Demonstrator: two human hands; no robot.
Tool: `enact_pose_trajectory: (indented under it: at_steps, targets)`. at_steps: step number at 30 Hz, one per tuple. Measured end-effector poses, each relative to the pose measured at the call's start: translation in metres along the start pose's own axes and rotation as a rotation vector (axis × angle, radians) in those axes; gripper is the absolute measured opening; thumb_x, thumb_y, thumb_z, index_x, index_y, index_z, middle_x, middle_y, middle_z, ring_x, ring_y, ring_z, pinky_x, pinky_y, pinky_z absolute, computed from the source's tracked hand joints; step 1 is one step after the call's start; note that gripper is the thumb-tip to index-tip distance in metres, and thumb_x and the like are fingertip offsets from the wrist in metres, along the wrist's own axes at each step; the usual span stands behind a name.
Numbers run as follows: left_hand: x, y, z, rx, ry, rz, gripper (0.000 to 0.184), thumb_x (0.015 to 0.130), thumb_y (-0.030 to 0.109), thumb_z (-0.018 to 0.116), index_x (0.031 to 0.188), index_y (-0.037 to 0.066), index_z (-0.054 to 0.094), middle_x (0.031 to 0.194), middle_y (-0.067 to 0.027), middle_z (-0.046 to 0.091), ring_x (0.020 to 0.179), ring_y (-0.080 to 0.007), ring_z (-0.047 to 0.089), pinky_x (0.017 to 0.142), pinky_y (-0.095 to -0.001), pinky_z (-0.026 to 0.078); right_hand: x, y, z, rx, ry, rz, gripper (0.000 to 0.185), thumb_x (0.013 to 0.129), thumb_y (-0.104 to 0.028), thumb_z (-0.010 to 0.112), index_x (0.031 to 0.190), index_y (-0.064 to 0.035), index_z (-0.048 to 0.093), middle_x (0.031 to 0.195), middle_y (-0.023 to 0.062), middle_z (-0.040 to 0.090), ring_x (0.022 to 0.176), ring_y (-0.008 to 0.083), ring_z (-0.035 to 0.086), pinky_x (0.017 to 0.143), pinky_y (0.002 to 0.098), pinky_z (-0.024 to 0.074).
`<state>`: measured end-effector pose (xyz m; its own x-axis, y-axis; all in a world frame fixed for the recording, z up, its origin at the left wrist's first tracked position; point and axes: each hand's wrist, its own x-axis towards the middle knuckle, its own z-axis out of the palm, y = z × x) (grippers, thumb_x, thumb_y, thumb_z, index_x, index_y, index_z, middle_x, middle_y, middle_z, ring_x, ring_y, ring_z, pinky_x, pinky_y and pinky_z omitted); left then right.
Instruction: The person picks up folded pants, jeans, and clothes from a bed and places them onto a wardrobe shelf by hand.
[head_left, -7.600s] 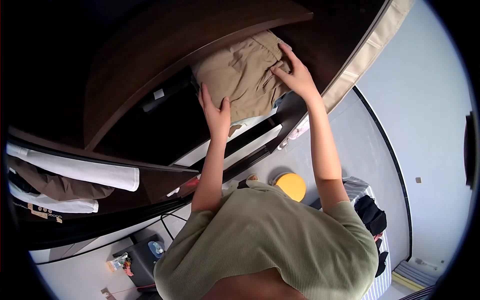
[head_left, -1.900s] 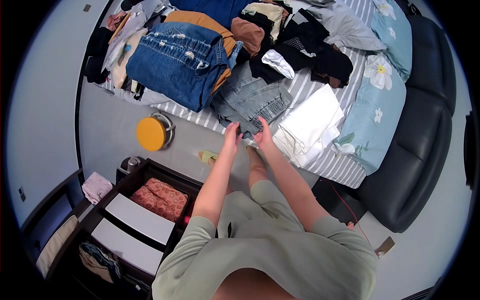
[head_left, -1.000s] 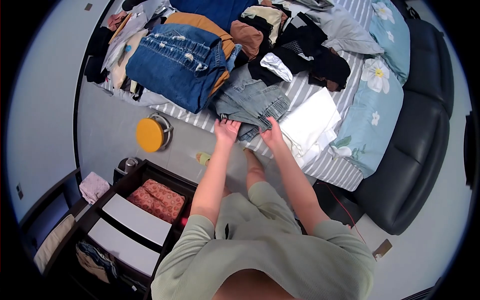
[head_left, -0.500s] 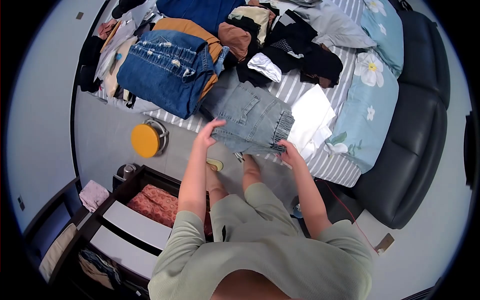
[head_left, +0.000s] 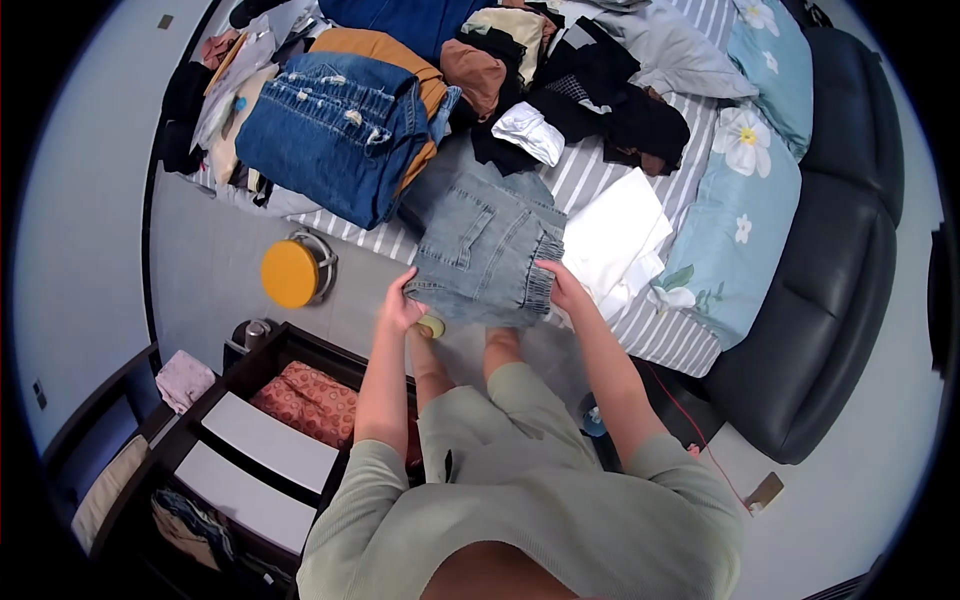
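Light-blue denim jeans (head_left: 480, 240) with an elastic waistband hang between my hands at the near edge of the bed. My left hand (head_left: 403, 302) is closed on their left edge. At the waistband, my right hand (head_left: 562, 284) grips the right edge. The far part of the denim still lies over the bed. Just right of the jeans is a folded white cloth (head_left: 615, 235). A darker pair of folded blue jeans (head_left: 335, 135) lies up and to the left, on top of a brown garment (head_left: 375, 50).
A heap of mixed clothes (head_left: 560, 90) covers the far part of the striped bed (head_left: 670, 335). Floral pillows (head_left: 745, 200) and a black headboard (head_left: 840, 240) stand at the right. A yellow stool (head_left: 290, 273) and an open drawer unit (head_left: 270, 440) are at the left.
Both hands have drawn the light-blue jeans toward my body and a little left. The right hand has shifted along the waistband, and the two hands are closer together.
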<state>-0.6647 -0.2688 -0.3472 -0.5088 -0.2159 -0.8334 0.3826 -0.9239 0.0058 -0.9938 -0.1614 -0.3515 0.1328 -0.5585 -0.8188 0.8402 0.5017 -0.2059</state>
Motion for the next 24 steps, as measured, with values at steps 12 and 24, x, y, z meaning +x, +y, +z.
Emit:
enact_pose_trajectory:
  at_steps: [12,24]
  targets:
    - [-0.025,-0.120,0.057,-0.051,-0.072,0.103,0.040,0.083,0.022,0.060,0.117,0.005,0.047,0.107,-0.0083,0.060,0.094,-0.0249,0.059,0.081,-0.0390,0.048,-0.041,0.052,0.073,0.123,-0.001,-0.258,0.050,0.079,0.002,0.056,0.122,-0.0141,0.035,0.110,0.0058,0.053,0.099,0.0222,0.056,0.081,0.0385,0.0495]
    - [-0.060,-0.096,0.061,0.365,0.500,0.461,0.057,0.066,0.012,0.072,0.113,-0.002,0.044,0.106,-0.0119,0.057,0.094,-0.0227,0.056,0.082,-0.0321,0.044,-0.034,0.027,0.059,0.323,0.078,-0.230,0.026,0.083,-0.017,0.054,0.108,-0.0103,0.055,0.108,0.0063,0.058,0.098,0.0222,0.057,0.080,0.0375,0.0487]
